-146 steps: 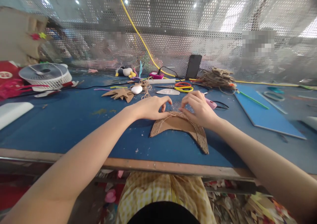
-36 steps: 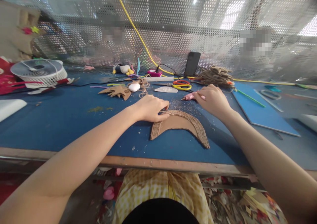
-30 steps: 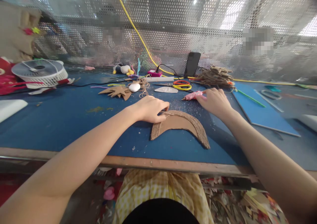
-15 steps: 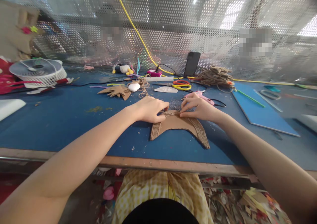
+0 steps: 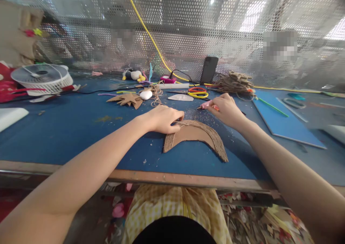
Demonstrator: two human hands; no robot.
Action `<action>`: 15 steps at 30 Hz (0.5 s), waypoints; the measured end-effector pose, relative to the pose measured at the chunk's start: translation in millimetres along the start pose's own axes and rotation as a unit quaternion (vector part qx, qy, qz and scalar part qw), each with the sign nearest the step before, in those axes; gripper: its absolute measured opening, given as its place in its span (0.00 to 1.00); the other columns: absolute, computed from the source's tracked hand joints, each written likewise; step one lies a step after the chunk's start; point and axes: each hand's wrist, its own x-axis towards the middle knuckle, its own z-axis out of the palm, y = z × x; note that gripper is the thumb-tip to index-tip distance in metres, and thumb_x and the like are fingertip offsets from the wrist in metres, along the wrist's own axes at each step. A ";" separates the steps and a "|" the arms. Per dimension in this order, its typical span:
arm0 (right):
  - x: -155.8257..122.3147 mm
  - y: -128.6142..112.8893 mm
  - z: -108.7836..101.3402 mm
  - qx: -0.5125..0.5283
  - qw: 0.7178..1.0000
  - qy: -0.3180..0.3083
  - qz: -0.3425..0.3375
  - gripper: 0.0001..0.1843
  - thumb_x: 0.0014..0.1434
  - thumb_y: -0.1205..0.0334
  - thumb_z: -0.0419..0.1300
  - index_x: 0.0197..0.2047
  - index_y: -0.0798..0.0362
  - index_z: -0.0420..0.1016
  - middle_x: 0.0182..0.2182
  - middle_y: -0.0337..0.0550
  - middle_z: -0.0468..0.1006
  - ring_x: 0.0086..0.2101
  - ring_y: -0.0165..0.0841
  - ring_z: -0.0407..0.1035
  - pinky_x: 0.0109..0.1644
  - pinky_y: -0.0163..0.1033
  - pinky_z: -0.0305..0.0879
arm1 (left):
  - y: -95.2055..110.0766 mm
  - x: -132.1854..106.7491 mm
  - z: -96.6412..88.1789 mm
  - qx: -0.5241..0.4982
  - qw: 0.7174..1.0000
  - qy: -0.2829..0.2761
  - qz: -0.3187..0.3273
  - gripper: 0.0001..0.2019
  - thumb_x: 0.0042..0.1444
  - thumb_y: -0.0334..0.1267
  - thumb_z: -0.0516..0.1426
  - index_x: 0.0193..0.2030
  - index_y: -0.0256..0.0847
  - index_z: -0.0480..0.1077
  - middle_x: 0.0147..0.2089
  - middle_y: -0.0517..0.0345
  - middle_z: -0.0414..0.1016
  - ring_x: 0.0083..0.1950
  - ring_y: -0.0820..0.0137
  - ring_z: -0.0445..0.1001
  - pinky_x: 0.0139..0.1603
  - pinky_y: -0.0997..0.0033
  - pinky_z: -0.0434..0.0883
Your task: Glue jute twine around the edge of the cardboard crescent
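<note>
A curved cardboard piece (image 5: 185,133) lies flat before me, with rows of jute twine (image 5: 212,136) stuck along its outer edge and ends. My left hand (image 5: 165,118) is at its upper left, thumb and forefinger closed on a loose strand of the twine and touching the cardboard. Beyond the piece's right side, my right hand (image 5: 225,109) is wrapped round a pink glue gun (image 5: 205,105). The gun's nozzle points left; its body is mostly hidden under the fingers.
Scissors (image 5: 198,92), a white oval piece (image 5: 180,97) and a phone (image 5: 209,70) are behind the hands. A twine bundle (image 5: 234,82) and blue board (image 5: 285,121) are to the right. Jagged cardboard (image 5: 128,99) and a white fan (image 5: 41,79) are leftward.
My right hand has let go of the cardboard piece's top edge and moved up and right onto the glue gun. My left hand has stayed in place.
</note>
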 end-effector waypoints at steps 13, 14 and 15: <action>1.4 8.6 -7.4 -0.001 1.000 0.001 -0.030 0.17 0.65 0.58 0.53 0.47 0.45 0.84 0.40 0.44 0.84 0.43 0.42 0.71 0.50 0.47 0.63 | 1.1 0.1 -1.0 -0.013 1.000 0.000 0.004 0.11 0.56 0.42 0.54 0.45 0.44 0.70 0.36 0.53 0.79 0.32 0.62 0.74 0.31 0.66 0.56; 1.5 8.3 -8.5 -0.004 1.000 0.004 -0.024 0.17 0.64 0.57 0.54 0.45 0.46 0.84 0.40 0.44 0.85 0.42 0.42 0.71 0.48 0.46 0.63 | 1.2 0.2 -1.0 -0.016 1.000 0.000 0.005 0.11 0.56 0.42 0.54 0.45 0.44 0.70 0.36 0.53 0.79 0.32 0.63 0.74 0.31 0.66 0.56; 1.6 7.8 -9.5 -0.008 1.000 0.005 -0.014 0.16 0.64 0.57 0.55 0.44 0.46 0.85 0.38 0.44 0.84 0.41 0.41 0.71 0.46 0.45 0.63 | 1.2 0.2 -1.0 -0.017 1.000 -0.001 0.005 0.11 0.56 0.42 0.54 0.45 0.43 0.70 0.36 0.53 0.79 0.32 0.63 0.74 0.31 0.66 0.56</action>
